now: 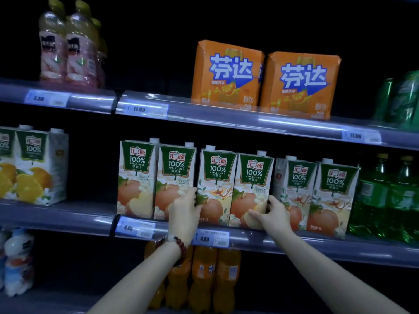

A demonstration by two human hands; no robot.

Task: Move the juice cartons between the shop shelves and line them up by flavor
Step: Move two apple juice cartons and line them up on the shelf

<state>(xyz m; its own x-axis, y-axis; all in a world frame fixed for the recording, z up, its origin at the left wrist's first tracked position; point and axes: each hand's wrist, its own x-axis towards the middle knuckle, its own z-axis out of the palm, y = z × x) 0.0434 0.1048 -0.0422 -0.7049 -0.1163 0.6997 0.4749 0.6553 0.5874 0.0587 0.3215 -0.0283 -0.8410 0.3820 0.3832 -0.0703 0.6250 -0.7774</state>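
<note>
Head view: six white-and-green apple juice cartons stand in a row on the grey middle shelf. The left hand lies with straight fingers against the left side of the third apple juice carton; the right hand curls round the right edge of the fourth apple juice carton. Judgement: squeeze the pair evenly, slide them together, fronts flush with the neighbours, orange cartons apart at left.

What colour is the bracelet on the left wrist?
Dark red beads with one pale bead, on the bracelet; head view.
</note>
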